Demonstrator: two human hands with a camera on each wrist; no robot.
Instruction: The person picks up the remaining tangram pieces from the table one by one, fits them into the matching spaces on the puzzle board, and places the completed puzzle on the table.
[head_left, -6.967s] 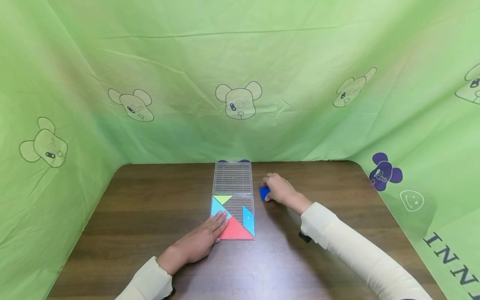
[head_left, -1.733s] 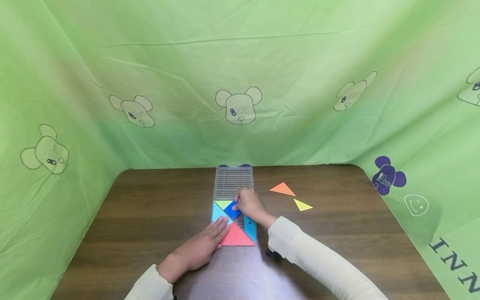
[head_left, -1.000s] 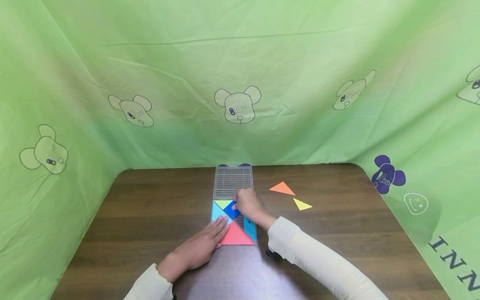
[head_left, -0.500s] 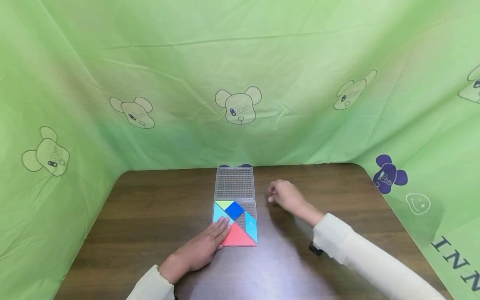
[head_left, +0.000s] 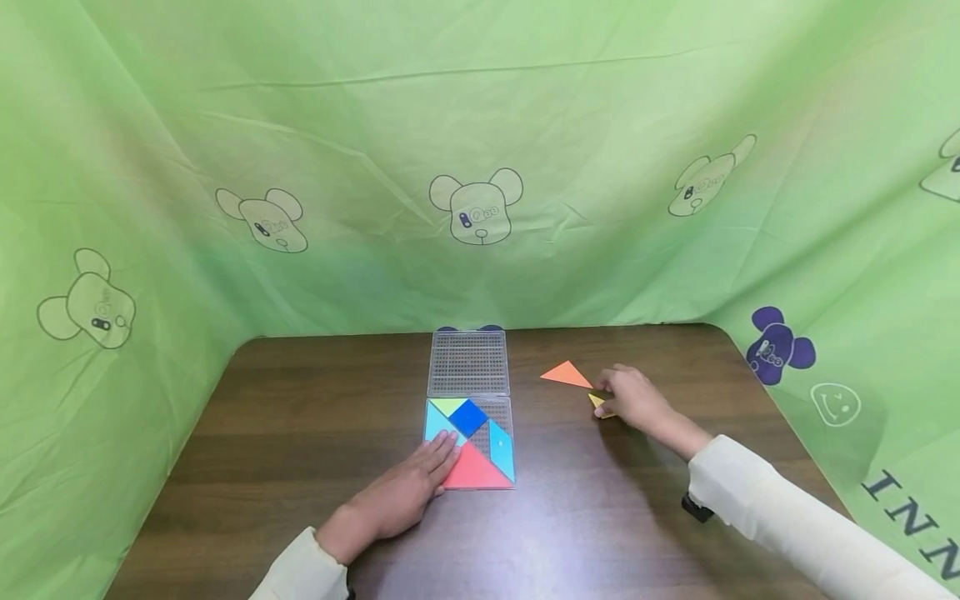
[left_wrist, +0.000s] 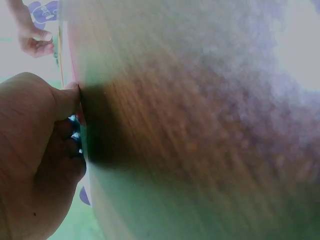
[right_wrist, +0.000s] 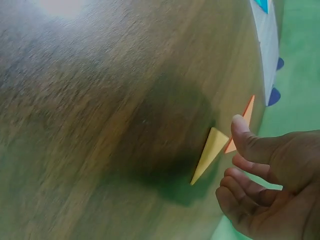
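A clear hinged case lies unfolded; its near half [head_left: 495,407] holds flat tangram pieces. These are a green triangle [head_left: 448,406], a dark blue square [head_left: 468,418], a light blue triangle [head_left: 433,425], a light blue parallelogram [head_left: 501,450] and a red triangle [head_left: 476,468]. My left hand [head_left: 408,492] rests with its fingertips on the light blue and red triangles, partly covering them. Over a yellow triangle [right_wrist: 211,154] on the table hovers my right hand [right_wrist: 275,175], thumb and loosely bent fingers apart, gripping nothing. An orange triangle [head_left: 567,374] lies just beyond it.
The case's other half [head_left: 468,364], a dotted clear panel, lies flat toward the back. Brown wood table [head_left: 315,408] surrounds everything. A green cloth [head_left: 360,250] with bear-head drawings stands behind and at both sides.
The blue square was brought from the right into the case and let go. My right hand then moved right, past the orange triangle to the yellow one. My left hand stays put.
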